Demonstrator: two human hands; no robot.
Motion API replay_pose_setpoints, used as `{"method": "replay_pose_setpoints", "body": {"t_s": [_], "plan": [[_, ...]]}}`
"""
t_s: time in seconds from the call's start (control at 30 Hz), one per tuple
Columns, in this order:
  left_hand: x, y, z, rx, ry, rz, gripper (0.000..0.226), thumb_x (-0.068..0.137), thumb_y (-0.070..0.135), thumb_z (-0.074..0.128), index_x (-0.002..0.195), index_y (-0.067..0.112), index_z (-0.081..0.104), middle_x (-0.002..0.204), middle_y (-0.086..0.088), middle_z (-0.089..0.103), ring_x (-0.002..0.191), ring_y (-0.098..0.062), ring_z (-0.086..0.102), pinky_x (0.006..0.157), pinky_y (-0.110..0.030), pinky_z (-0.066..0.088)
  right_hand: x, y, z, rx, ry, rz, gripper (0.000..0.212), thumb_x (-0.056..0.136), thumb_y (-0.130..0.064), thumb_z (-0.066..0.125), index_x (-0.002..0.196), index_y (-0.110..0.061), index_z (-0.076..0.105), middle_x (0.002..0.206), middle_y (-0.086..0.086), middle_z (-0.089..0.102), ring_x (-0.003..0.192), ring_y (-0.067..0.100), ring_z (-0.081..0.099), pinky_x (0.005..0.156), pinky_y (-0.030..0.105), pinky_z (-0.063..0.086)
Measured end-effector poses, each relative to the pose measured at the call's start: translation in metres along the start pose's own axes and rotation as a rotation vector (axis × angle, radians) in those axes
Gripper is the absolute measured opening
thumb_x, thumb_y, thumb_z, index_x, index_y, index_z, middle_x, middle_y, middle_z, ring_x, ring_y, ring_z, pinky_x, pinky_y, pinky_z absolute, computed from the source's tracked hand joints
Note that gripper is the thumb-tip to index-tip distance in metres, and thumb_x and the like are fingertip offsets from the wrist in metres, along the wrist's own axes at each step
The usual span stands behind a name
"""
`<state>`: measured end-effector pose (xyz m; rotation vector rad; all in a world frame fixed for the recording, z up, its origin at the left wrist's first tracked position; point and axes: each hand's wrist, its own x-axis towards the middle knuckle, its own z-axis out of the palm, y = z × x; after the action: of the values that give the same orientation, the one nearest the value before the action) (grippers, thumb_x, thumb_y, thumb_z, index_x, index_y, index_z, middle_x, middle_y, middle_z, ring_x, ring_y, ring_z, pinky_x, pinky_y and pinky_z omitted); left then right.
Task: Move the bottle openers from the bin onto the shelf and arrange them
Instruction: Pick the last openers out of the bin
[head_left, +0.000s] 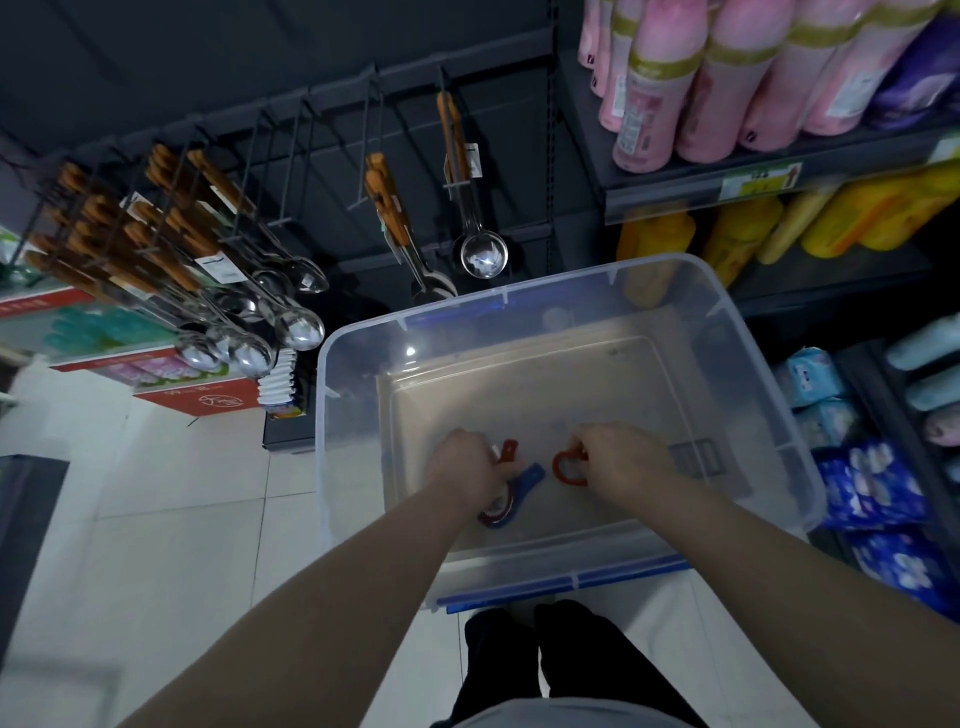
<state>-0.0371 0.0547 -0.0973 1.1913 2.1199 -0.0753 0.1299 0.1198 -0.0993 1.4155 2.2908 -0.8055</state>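
Both my hands reach down into a clear plastic bin (769, 364) on the floor. My left hand (465, 462) grips a bunch of bottle openers: a red one (508, 451) sticks out above the fingers, and a blue one (529, 477) and a red ring end (491, 515) show below. Round a red-orange bottle opener (566, 470) curl the fingers of my right hand (618, 460), its loop showing to the left of the knuckles. Beyond the bin stands the dark shelf unit with wire hooks (374, 104).
Spoons and ladles with wooden handles (218, 249) hang from the hooks at left and centre. Shelves on the right carry pink bottles (727, 78), yellow bottles (841, 218) and blue packs (872, 483). White floor tiles (156, 519) spread to the left; my legs stand just before the bin.
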Motion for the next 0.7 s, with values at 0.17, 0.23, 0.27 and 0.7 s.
{"method": "replay_pose_setpoints", "body": {"t_s": [0.17, 0.23, 0.27, 0.7], "plan": [[0.0, 0.032, 0.018, 0.304, -0.027, 0.205, 0.042, 0.084, 0.038, 0.066, 0.114, 0.008, 0.06, 0.119, -0.016, 0.05, 0.103, -0.034, 0.056, 0.084, -0.035, 0.045, -0.002, 0.012, -0.009, -0.026, -0.042, 0.016, 0.026, 0.093, -0.032, 0.056, 0.116, -0.023, 0.064, 0.125, 0.006, 0.06, 0.115, 0.025, 0.057, 0.091, 0.03, 0.044], [-0.001, 0.029, 0.026, 0.345, -0.026, 0.212, 0.047, 0.087, 0.034, 0.063, 0.123, 0.007, 0.047, 0.123, -0.017, 0.048, 0.108, -0.037, 0.054, 0.089, -0.04, 0.046, -0.002, 0.017, -0.013, -0.006, -0.029, 0.029, 0.028, 0.093, -0.03, 0.056, 0.118, -0.021, 0.063, 0.125, 0.009, 0.06, 0.114, 0.027, 0.057, 0.089, 0.029, 0.044], [-0.001, 0.027, 0.028, 0.321, -0.037, 0.192, 0.048, 0.087, 0.032, 0.062, 0.123, 0.006, 0.044, 0.122, -0.017, 0.051, 0.108, -0.036, 0.056, 0.088, -0.04, 0.046, -0.002, 0.019, -0.015, 0.008, -0.023, 0.035, 0.028, 0.093, -0.031, 0.056, 0.117, -0.019, 0.062, 0.124, 0.01, 0.06, 0.113, 0.027, 0.057, 0.088, 0.029, 0.044], [0.004, 0.06, -0.031, -0.028, 0.083, 0.291, 0.028, 0.096, 0.024, 0.053, 0.116, 0.004, 0.052, 0.111, -0.016, 0.062, 0.107, -0.033, 0.058, 0.077, -0.031, 0.039, -0.026, 0.018, -0.035, 0.261, 0.274, 0.145, 0.008, 0.093, -0.025, 0.055, 0.098, -0.019, 0.058, 0.105, 0.007, 0.065, 0.093, 0.026, 0.06, 0.077, 0.035, 0.05]]}}
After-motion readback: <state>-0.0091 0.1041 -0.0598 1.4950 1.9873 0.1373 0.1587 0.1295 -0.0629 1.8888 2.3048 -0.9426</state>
